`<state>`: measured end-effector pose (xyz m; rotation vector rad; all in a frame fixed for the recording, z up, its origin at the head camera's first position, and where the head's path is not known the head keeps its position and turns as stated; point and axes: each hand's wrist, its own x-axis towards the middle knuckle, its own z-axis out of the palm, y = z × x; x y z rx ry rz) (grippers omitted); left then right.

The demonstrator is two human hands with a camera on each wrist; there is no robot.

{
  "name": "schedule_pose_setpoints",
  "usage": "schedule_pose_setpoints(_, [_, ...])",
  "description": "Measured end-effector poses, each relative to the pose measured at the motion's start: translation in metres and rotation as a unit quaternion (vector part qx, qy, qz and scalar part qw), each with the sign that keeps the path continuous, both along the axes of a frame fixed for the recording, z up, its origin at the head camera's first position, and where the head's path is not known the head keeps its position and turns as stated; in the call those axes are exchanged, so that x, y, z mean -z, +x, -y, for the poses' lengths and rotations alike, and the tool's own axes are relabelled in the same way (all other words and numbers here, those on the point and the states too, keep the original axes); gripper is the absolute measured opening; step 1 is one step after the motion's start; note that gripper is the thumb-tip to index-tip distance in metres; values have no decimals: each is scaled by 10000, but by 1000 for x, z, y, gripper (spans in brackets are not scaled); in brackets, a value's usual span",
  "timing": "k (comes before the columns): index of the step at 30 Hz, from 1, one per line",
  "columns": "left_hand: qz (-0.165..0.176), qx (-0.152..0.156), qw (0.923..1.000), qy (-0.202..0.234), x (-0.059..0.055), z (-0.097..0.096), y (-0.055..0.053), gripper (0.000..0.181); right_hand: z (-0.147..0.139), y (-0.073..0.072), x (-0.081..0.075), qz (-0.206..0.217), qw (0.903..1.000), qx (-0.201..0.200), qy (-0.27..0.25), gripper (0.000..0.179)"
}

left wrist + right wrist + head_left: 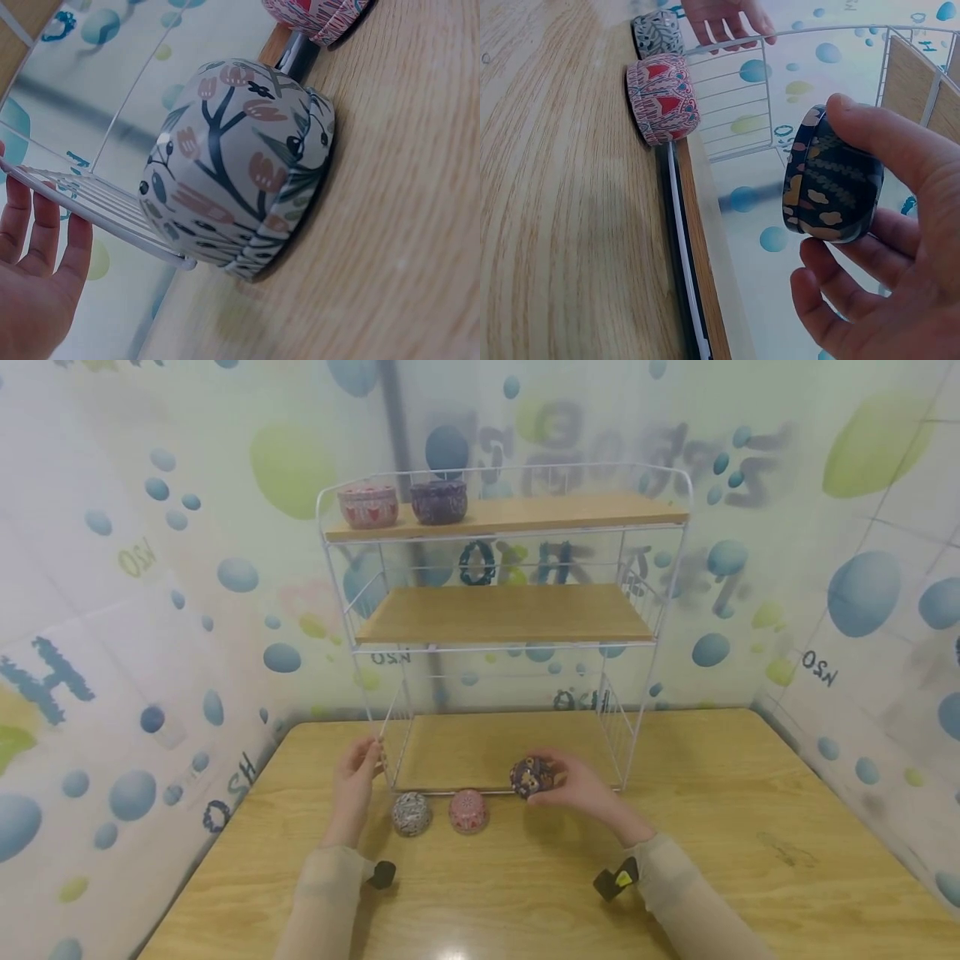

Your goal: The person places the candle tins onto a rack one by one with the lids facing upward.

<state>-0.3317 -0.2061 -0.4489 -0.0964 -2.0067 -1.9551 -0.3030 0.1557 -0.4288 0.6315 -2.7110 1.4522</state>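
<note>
Tabletop (525, 893) under a white rack (495, 614): a dark tin (528, 776) held by the bottom shelf (457, 752)'s front edge.
The right hand (573, 785) grips its round sides between thumb and fingers, probably for security. Squat, rim roughly downward, domed end up, it runs longest crosswise. The left hand (356, 777) touches the rack's side, perhaps steadying it; whether that grip closes, I cannot tell.

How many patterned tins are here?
5: a pink tin and purple tin on the top shelf, a grey tin and another pink tin on the table, a dark tin in the right hand.
</note>
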Motion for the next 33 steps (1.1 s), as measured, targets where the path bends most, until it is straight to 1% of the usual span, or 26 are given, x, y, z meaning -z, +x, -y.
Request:
schedule_pose_setpoints(3, [100, 52, 9999, 38, 0, 1, -1, 34, 0, 1, -2, -61, 10000, 3, 1, 72])
schedule_pose_setpoints(7, [227, 103, 9996, 149, -2, 1, 2, 30, 0, 2, -4, -110, 9999, -23, -25, 71])
schedule_pose_setpoints(12, [292, 117, 9995, 36, -20, -5, 16, 24, 0, 2, -5, -58, 9999, -12, -100, 72])
schedule_pose_setpoints(14, [264, 121, 9996, 5, -26, -8, 20, 23, 0, 2, -5, -46, 9999, -1, -134, 72])
schedule_pose_setpoints(20, [220, 127, 9997, 39, -28, -10, 21, 23, 0, 2, -3, 19, 9997, 55, -238, 70])
schedule_pose_setpoints(25, [159, 138, 9998, 26, -28, -10, 21, 23, 1, 2, -3, 85, 9995, 95, -286, 73])
schedule_pose_setpoints(29, [183, 139, 9997, 56, -29, -11, 22, 22, 0, 2, -4, 107, 9994, 53, -339, 72])
schedule_pose_setpoints(33, [237, 133, 9996, 38, -30, -11, 23, 23, 0, 3, -5, 43, 9993, -42, -370, 71])
